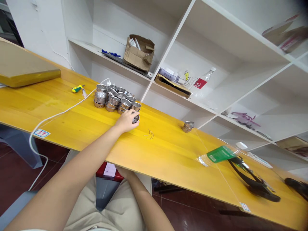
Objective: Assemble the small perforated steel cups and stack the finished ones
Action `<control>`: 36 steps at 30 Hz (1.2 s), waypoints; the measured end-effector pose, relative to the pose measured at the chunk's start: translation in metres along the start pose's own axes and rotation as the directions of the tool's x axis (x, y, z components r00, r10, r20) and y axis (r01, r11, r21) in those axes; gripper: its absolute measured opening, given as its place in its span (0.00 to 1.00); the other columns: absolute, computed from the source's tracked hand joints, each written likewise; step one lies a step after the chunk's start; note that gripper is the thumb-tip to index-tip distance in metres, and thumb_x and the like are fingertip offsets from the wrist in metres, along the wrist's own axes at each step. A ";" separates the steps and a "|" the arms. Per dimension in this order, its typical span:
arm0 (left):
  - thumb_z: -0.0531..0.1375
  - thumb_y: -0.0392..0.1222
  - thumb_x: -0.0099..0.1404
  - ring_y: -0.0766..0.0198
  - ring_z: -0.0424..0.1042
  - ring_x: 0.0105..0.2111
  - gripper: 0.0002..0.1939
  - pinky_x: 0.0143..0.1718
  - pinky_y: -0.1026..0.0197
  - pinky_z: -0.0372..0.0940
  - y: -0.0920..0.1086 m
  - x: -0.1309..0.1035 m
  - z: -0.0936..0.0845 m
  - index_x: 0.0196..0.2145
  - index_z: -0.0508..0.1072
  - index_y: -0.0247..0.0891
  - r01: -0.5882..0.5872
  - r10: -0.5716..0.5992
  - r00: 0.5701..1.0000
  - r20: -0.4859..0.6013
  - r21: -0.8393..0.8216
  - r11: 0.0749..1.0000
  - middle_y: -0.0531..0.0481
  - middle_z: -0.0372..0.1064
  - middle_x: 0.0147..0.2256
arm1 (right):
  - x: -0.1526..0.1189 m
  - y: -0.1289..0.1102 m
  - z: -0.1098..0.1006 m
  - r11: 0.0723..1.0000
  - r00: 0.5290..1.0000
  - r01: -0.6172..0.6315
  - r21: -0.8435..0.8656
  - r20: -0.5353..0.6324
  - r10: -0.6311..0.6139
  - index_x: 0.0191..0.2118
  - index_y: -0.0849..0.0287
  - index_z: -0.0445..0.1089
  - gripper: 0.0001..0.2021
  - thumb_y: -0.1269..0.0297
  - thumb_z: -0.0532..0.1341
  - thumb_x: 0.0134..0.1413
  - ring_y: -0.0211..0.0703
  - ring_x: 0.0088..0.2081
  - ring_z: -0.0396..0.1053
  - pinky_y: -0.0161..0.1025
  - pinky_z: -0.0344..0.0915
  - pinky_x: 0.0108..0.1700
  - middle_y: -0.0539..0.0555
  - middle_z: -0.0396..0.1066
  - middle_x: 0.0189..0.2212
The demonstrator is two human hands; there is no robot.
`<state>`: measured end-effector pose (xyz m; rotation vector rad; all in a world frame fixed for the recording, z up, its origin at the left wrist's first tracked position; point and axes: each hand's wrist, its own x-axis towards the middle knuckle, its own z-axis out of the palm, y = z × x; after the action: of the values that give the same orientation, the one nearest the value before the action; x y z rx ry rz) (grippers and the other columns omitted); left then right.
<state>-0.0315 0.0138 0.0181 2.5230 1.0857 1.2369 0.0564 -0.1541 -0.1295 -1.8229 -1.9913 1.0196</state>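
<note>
Perforated cup (136, 119) held by left hand (126, 121), fingers part-curled; stacked cups (112, 100) grouped, presumably saving counter (173, 157) space; right hand (122, 172) mostly hidden, grip undeterminable.

Cups (113, 100) on the table (168, 154), between screwdriver (77, 89) left and bottle (220, 154) right

Got white shelves (199, 35) behind yellow table (168, 154), 39 tag (41, 133) on it at left. See dark red tiled floor (185, 210) below.
</note>
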 end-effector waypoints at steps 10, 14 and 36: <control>0.62 0.47 0.64 0.49 0.68 0.54 0.27 0.61 0.48 0.64 0.000 0.000 -0.001 0.60 0.73 0.44 0.001 -0.001 1.000 0.003 0.003 1.000 0.45 0.68 0.56 | 0.006 0.001 -0.001 1.000 1.000 -0.003 -0.019 -0.010 0.003 0.53 0.44 0.75 0.20 0.49 0.50 0.66 0.52 0.60 0.67 0.49 0.60 0.65 0.48 0.75 0.56; 0.61 0.48 0.64 0.48 0.68 0.54 0.27 0.61 0.48 0.64 0.000 0.001 0.000 0.60 0.73 0.43 -0.003 0.003 1.000 0.002 0.007 1.000 0.44 0.68 0.57 | 0.007 0.002 0.002 0.999 1.000 -0.003 -0.037 -0.025 0.002 0.52 0.44 0.75 0.20 0.48 0.51 0.65 0.52 0.61 0.67 0.49 0.59 0.65 0.47 0.76 0.55; 0.62 0.48 0.64 0.48 0.67 0.54 0.27 0.61 0.47 0.64 0.000 0.001 -0.001 0.60 0.73 0.44 -0.002 0.002 1.000 0.004 0.008 1.000 0.45 0.68 0.56 | -0.008 -0.021 -0.012 0.998 0.986 -0.053 -0.047 0.157 0.059 0.46 0.48 0.78 0.17 0.62 0.50 0.67 0.48 0.50 0.75 0.43 0.70 0.54 0.48 0.80 0.45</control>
<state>-0.0314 0.0143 0.0194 2.5317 1.0896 1.2307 0.0485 -0.1570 -0.1055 -1.8836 -2.0768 1.1811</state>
